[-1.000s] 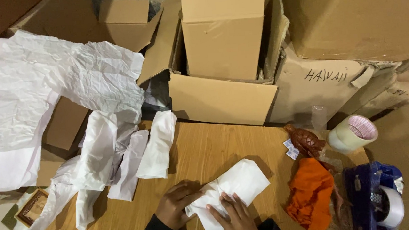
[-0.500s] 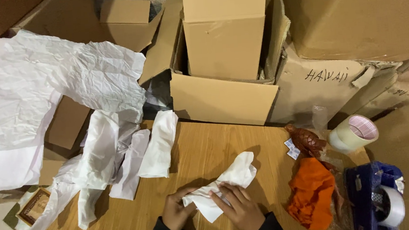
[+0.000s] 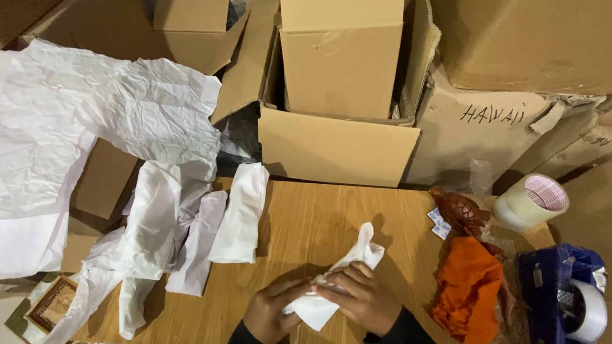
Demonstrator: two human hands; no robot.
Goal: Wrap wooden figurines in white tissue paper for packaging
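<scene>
Both of my hands meet near the front edge of a wooden table [image 3: 310,222]. My left hand [image 3: 272,311] and my right hand [image 3: 359,297] are closed around a bundle of white tissue paper [image 3: 333,283], whose loose end sticks up and away from me. Whatever is inside the paper is hidden. To the left on the table lie several white paper-wrapped bundles [image 3: 240,213].
An orange cloth [image 3: 468,294], a brown carved figure [image 3: 460,211], a roll of clear tape [image 3: 534,201] and a blue tape dispenser [image 3: 567,297] sit at the right. Open cardboard boxes [image 3: 335,82] stand behind the table. Crumpled white paper sheets [image 3: 48,134] cover the left.
The white paper lay flatter and wider on the table before; my hands have gathered it into a tighter bundle and closed in around it.
</scene>
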